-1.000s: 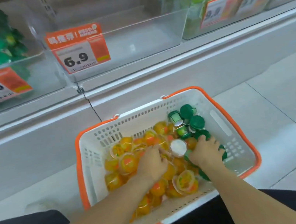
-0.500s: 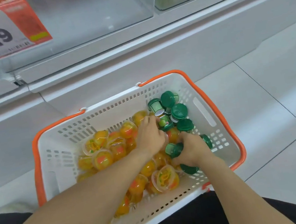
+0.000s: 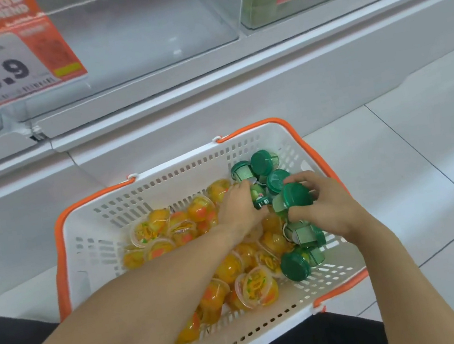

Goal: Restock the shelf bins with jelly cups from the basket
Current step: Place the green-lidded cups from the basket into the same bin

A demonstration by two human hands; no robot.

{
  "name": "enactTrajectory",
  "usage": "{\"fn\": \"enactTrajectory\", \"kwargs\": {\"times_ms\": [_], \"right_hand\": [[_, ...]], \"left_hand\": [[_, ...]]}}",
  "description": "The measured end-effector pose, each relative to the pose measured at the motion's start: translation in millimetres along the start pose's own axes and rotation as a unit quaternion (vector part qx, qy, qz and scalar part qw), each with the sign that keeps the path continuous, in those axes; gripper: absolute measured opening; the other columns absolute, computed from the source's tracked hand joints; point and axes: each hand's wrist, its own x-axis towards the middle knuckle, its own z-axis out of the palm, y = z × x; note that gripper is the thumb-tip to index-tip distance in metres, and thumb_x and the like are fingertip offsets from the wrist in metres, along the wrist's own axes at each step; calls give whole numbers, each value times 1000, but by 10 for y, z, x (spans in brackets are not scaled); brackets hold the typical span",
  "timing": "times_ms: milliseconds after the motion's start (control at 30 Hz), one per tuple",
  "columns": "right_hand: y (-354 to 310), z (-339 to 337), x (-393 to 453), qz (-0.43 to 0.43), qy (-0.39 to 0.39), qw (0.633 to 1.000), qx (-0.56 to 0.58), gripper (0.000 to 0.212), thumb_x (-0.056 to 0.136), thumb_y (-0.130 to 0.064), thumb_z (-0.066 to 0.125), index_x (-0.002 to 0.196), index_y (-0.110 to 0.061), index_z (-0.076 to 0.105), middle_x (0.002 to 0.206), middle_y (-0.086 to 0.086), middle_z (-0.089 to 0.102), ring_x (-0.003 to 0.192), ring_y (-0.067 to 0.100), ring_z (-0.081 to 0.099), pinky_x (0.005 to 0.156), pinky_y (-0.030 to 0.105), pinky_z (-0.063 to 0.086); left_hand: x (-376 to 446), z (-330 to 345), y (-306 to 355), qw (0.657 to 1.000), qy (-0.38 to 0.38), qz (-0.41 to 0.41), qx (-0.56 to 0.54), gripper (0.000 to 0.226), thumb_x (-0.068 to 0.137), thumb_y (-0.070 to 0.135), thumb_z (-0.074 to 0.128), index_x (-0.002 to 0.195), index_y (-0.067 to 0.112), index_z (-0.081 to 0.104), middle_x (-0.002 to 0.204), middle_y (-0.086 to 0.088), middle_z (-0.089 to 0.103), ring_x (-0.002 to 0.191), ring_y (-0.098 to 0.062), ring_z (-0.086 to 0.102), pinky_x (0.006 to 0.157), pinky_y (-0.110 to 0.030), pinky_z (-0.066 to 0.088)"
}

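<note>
Right hand [image 3: 319, 210] lifted green cup [image 3: 295, 195].

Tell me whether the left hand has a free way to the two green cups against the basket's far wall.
Probably yes: the left hand is right beside those green cups, and nothing lies over them.

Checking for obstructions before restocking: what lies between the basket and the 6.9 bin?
In the head view, only the white shelf ledge and base panel separate the basket from the bin.
</note>
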Motion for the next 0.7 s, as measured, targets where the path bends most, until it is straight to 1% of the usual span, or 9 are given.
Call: {"fn": "enactTrajectory", "kwargs": {"times_ms": [67, 133, 200, 267, 333, 400, 500, 633, 700], "right_hand": [[-162, -29, -13, -4, 6, 996, 94, 55, 63, -28, 76, 117, -27, 65, 112, 3, 67, 97, 21, 68, 81, 34, 59], [-395, -18, -52, -18, 4, 980, 198, 42, 74, -28, 75, 113, -16, 67, 105, 8, 71, 95, 27, 70, 79, 38, 59], [-697, 64, -122, -53, 9, 959, 278, 16, 92, -24, 62, 97, -10, 68, 85, 6, 71, 80, 29, 67, 69, 37, 55], [-1035, 220, -217, -79, 6, 927, 368, 26, 99, -28, 49, 81, -12, 61, 71, 4, 61, 63, 21, 53, 54, 30, 42], [-1376, 406, -310, -98, -53, 883, 456, 31, 97, -37, 46, 76, -15, 53, 68, 6, 48, 53, 19, 36, 47, 27, 30], [-1701, 594, -425, -110, -155, 838, 512, 30, 89, -42, 51, 81, -14, 51, 75, 8, 44, 53, 19, 30, 47, 27, 29], [-2121, 880, -622, -125, -269, 789, 538, 28, 81, -33, 57, 95, -9, 59, 88, 11, 57, 62, 20, 45, 51, 27, 42], [-2591, 1268, -748, -227, -316, 815, 429, 60, 69, -25, 85, 122, -7, 64, 111, 17, 67, 88, 28, 65, 76, 35, 57], [-2855, 1435, -748, -307, -225, 864, 331, 64, 66, -25, 90, 124, -16, 64, 117, 12, 68, 99, 31, 69, 83, 39, 57]], "left_hand": [[-87, -242, 29, 998, -2, -5, -67, 42, 75, 36, 81, 109, 22, 62, 98, 7, 65, 94, -14, 62, 72, -22, 52], [-160, -541, 62, 992, -31, -37, -119, 28, 76, 34, 80, 96, 22, 64, 86, 9, 64, 80, -10, 62, 59, -16, 45], [-231, -902, 55, 970, -97, -117, -191, 22, 83, 37, 73, 93, 19, 66, 85, 4, 66, 72, -9, 62, 56, -18, 47], [-346, -1352, 1, 935, -174, -172, -258, 29, 90, 41, 63, 102, 15, 63, 88, -1, 65, 65, -13, 60, 55, -22, 50], [-521, -1853, -102, 915, -226, -176, -283, 30, 93, 45, 55, 104, 17, 61, 88, -3, 62, 60, -15, 55, 58, -26, 47], [-719, -2380, -230, 903, -252, -175, -302, 32, 94, 47, 52, 95, 16, 60, 80, -3, 58, 56, -15, 50, 60, -28, 42], [-1042, -3131, -414, 895, -252, -173, -324, 41, 91, 53, 53, 102, 14, 60, 83, -5, 57, 53, -16, 48, 57, -26, 41], [-1530, -3824, -554, 916, -150, -179, -325, 41, 93, 51, 51, 105, 12, 60, 83, -8, 57, 52, -17, 44, 55, -27, 39], [-1732, -3984, -634, 915, -78, -184, -351, 39, 94, 48, 53, 105, 12, 62, 81, -8, 58, 49, -17, 43, 53, -27, 36]]}}
